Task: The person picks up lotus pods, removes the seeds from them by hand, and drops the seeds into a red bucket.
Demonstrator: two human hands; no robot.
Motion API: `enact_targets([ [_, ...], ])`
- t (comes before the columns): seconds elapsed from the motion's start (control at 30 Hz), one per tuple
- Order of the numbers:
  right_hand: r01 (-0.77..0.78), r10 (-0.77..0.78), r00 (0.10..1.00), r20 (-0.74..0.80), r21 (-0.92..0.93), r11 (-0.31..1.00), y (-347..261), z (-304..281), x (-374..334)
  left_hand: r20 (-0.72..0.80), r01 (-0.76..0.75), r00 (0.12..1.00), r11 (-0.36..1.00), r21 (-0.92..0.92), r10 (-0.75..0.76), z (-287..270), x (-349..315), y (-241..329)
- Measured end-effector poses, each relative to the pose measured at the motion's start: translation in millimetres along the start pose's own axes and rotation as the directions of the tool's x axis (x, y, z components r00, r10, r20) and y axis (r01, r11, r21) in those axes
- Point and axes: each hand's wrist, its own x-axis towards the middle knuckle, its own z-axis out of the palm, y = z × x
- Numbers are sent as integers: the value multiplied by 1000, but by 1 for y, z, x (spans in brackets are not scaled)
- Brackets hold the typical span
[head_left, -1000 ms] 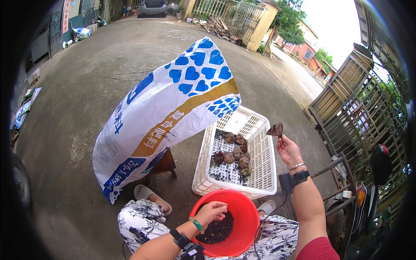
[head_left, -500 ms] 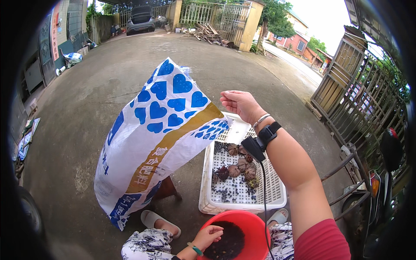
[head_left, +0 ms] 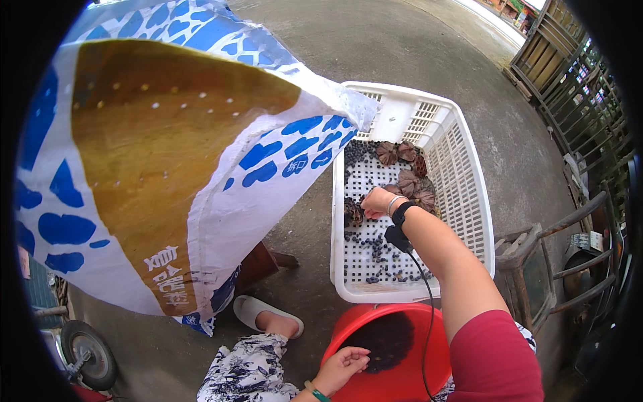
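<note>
Leaning across the far left of the concrete floor (head_left: 429,40), a big woven sack (head_left: 154,154) printed in white, blue and tan fills most of the view, its upper corner reaching over the near-left corner of a white plastic crate (head_left: 469,167). Below the sack sit a small wheel (head_left: 87,358) and, further right, a foot in a pale slipper (head_left: 264,315) beside a knee in flower-print cloth. Next comes the left hand (head_left: 341,365), fingers loosely curled and resting on the near rim of a red bucket (head_left: 402,382) with dark seeds (head_left: 385,342) inside; it grips nothing that can be made out. Above the bucket, the crate lies flat on the floor, its slatted bottom scattered with small dark seeds and a cluster of brown dried pods (head_left: 405,174) toward its far end. The right hand (head_left: 378,201), wearing a bangle and a black wrist strap, reaches into the middle of the crate with fingers closed around a brown pod (head_left: 353,211). At the far right edge stands a wooden chair frame (head_left: 549,254) beside a metal fence (head_left: 576,74).
</note>
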Motion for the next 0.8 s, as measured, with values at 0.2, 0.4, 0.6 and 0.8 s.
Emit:
enact_targets([
  [0.2,-363,348,931,112,405,839,59,37,115,-12,-91,996,994,60,91,-6,82,2],
  [0.4,277,-285,958,38,-396,875,150,49,240,20,-87,996,992,89,85,-12,115,2],
  [0.6,-1,7,987,-160,34,999,155,39,209,38,-113,993,987,117,109,-4,89,-2],
  [0.8,144,107,932,-345,626,766,21,15,-75,72,-78,995,989,126,69,14,-11,-15],
])
